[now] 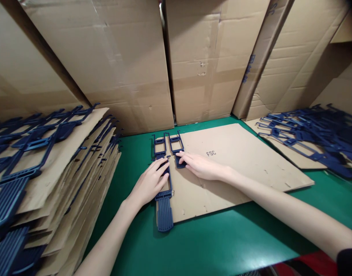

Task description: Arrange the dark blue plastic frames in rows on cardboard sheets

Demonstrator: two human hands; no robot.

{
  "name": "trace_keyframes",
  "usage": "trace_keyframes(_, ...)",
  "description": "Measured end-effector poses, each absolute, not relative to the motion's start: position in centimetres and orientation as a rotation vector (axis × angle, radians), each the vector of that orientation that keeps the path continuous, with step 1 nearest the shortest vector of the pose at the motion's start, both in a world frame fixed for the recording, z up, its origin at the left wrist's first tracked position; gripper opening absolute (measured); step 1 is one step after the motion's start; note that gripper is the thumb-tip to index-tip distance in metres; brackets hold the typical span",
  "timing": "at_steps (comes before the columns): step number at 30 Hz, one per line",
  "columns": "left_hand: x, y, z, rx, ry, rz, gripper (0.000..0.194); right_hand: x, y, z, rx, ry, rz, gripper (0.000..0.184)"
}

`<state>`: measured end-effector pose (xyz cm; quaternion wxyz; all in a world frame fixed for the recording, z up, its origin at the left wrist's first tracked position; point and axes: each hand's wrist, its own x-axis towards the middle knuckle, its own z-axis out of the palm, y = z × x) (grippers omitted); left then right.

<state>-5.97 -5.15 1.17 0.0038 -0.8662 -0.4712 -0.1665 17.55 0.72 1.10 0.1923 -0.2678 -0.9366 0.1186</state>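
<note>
A flat cardboard sheet (pixel 236 161) marked FSC lies on the green table (pixel 210 241). Along its left edge lies a long dark blue plastic part (pixel 163 209), and a second, shorter-looking blue part (pixel 176 145) sits just to its right. My left hand (pixel 151 184) rests flat on the long part with fingers stretched out. My right hand (pixel 197 165) lies flat on the sheet, its fingertips pressing the lower end of the second blue part. Neither hand grips anything.
At the left stands a stack of cardboard sheets (pixel 63 191) layered with blue parts. At the right lies a loose pile of blue parts (pixel 314 134) on another sheet. Flattened cardboard boxes (pixel 210 61) lean upright along the back.
</note>
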Motion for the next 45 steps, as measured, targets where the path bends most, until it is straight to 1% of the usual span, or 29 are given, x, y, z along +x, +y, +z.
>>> trace_keyframes(28,-5.9,-5.2,1.1,-2.712,-1.494,-0.527,0.040,17.5,0.9,0.8,-0.711,-2.638,0.336,0.032)
trace_keyframes(37,-6.0,-5.2,1.2,-2.712,-1.491,-0.558,0.040,17.6,1.1,0.7,-0.725,-2.649,0.399,0.033)
trace_keyframes(40,-6.0,-5.2,1.2,-2.707,-1.492,-0.535,0.041,18.2,1.5,1.9,-0.738,-2.659,0.464,0.033)
trace_keyframes(43,-6.0,-5.1,1.2,-2.698,-1.491,-0.511,0.043,19.9,1.7,5.1,-0.790,-2.586,0.489,0.035)
trace_keyframes(45,-6.1,-5.1,1.1,-2.695,-1.485,-0.506,0.043,21.9,2.1,7.5,-0.898,-2.482,0.435,0.038)
